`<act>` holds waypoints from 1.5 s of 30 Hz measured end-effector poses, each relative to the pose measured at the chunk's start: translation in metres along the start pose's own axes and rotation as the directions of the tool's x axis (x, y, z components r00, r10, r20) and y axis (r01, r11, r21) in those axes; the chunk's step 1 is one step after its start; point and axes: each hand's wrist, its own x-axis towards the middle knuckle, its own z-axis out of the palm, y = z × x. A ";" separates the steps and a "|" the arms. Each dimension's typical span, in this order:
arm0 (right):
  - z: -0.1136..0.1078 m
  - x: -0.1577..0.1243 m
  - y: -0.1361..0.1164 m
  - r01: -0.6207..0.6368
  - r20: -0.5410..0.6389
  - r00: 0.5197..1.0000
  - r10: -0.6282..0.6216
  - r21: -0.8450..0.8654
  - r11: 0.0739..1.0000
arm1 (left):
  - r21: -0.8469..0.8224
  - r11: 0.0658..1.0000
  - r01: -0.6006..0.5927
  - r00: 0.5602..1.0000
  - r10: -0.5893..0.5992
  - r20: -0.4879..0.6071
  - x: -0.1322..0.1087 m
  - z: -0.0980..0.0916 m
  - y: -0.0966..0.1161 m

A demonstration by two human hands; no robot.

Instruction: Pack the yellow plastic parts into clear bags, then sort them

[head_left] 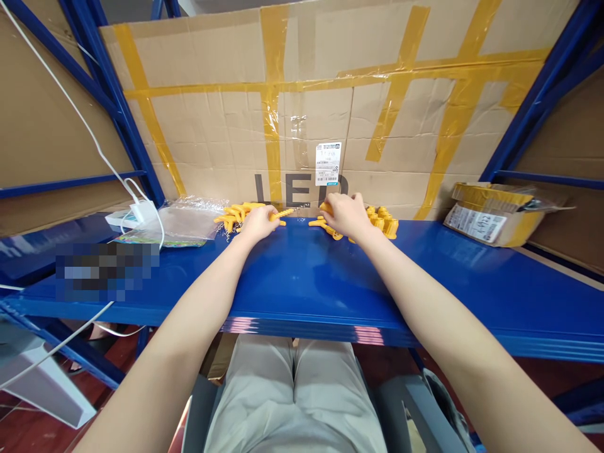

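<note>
My left hand (259, 224) is closed around a slim yellow piece with a thin spiral shaft (286, 214), its tip pointing right. Just left of that hand lies a heap of yellow handle-like pieces (231, 216) with curly metal wires among them. A short way to the right, my right hand (345, 212) pinches a small yellow part (325, 207), mostly covered by the fingers. Beneath it are a few loose yellow pieces (319, 223). Several yellow cylindrical parts (389, 225) stand grouped beside my right wrist. The two hands are apart.
Both forearms cross a blue metal shelf (302, 277). Behind it rises a taped cardboard sheet (212, 138). A clear plastic bag (184, 220), a white charger with cable (141, 212) and a blurred dark object (104, 267) are at left. An open cardboard box (493, 217) sits at right.
</note>
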 end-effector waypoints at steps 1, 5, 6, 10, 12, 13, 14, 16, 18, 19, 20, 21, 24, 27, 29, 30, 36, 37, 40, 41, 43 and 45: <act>-0.004 0.001 0.002 -0.047 -0.035 0.998 0.047 0.006 0.999 | 0.008 1.000 0.022 0.999 -0.022 -0.025 0.001 -0.001 -0.001; -0.020 0.005 0.018 -0.275 -0.141 0.951 0.276 0.032 0.961 | 0.033 0.991 0.131 0.981 -0.125 -0.146 0.003 -0.003 -0.008; -0.024 0.006 0.024 -0.328 -0.140 0.934 0.330 0.033 0.944 | 0.037 0.987 0.157 0.974 -0.149 -0.170 0.003 -0.003 -0.010; -0.037 0.003 0.045 -0.528 0.017 0.849 0.529 -0.027 0.849 | 0.011 0.969 0.245 0.947 -0.237 -0.218 0.004 -0.004 -0.020; -0.041 0.001 0.053 -0.589 0.160 0.787 0.596 -0.093 0.803 | -0.012 0.964 0.266 0.937 -0.262 -0.229 0.004 -0.003 -0.026; -0.042 0.000 0.056 -0.603 0.224 0.757 0.614 -0.123 0.788 | -0.017 0.964 0.265 0.936 -0.261 -0.235 0.004 -0.002 -0.029; -0.042 -0.001 0.058 -0.608 0.275 0.732 0.623 -0.146 0.780 | -0.017 0.967 0.255 0.938 -0.252 -0.240 0.005 -0.001 -0.032; -0.040 -0.002 0.061 -0.602 0.343 0.704 0.621 -0.174 0.779 | -0.006 0.971 0.239 0.941 -0.233 -0.245 0.005 0.002 -0.037; -0.034 -0.003 0.064 -0.580 0.395 0.694 0.602 -0.189 0.793 | 0.009 0.969 0.248 0.943 -0.240 -0.233 0.005 0.004 -0.040; -0.031 -0.003 0.065 -0.567 0.419 0.690 0.590 -0.193 0.800 | 0.016 0.965 0.262 0.942 -0.253 -0.220 0.005 0.005 -0.041; -0.028 -0.003 0.066 -0.556 0.443 0.684 0.579 -0.196 0.807 | 0.023 0.960 0.280 0.941 -0.269 -0.205 0.005 0.005 -0.041; -0.025 -0.003 0.067 -0.547 0.464 0.678 0.570 -0.200 0.813 | 0.032 0.954 0.299 0.939 -0.288 -0.188 0.004 0.005 -0.041; -0.019 -0.001 0.068 -0.531 0.501 0.663 0.555 -0.207 0.822 | 0.067 0.936 0.346 0.932 -0.334 -0.145 0.003 0.006 -0.040; -0.018 0.000 0.068 -0.532 0.522 0.652 0.550 -0.202 0.822 | 0.098 0.930 0.353 0.934 -0.343 -0.103 0.002 0.007 -0.040; -0.018 0.000 0.067 -0.531 0.537 0.646 0.542 -0.194 0.825 | 0.107 0.932 0.345 0.938 -0.337 -0.082 0.001 0.009 -0.041; -0.018 0.000 0.067 -0.529 0.544 0.645 0.537 -0.189 0.828 | 0.110 0.933 0.342 0.939 -0.335 -0.077 0.001 0.009 -0.041; -0.008 0.000 0.069 -0.546 0.584 0.605 0.541 -0.191 0.816 | 0.129 0.929 0.348 0.937 -0.340 -0.079 0.000 0.010 -0.040; -0.007 0.000 0.070 -0.538 0.587 0.605 0.538 -0.197 0.820 | 0.133 0.927 0.351 0.936 -0.343 -0.083 0.000 0.010 -0.039; -0.004 0.000 0.071 -0.515 0.589 0.615 0.524 -0.203 0.833 | 0.130 0.923 0.362 0.931 -0.352 -0.090 0.000 0.009 -0.038; -0.004 0.000 0.071 -0.511 0.586 0.621 0.520 -0.199 0.836 | 0.123 0.924 0.363 0.931 -0.353 -0.093 0.000 0.009 -0.038; -0.004 0.000 0.071 -0.508 0.575 0.635 0.516 -0.192 0.840 | 0.101 0.928 0.358 0.932 -0.349 -0.098 0.001 0.010 -0.039; -0.004 0.000 0.070 -0.512 0.565 0.641 0.519 -0.188 0.838 | 0.074 0.933 0.352 0.934 -0.344 -0.098 0.002 0.012 -0.040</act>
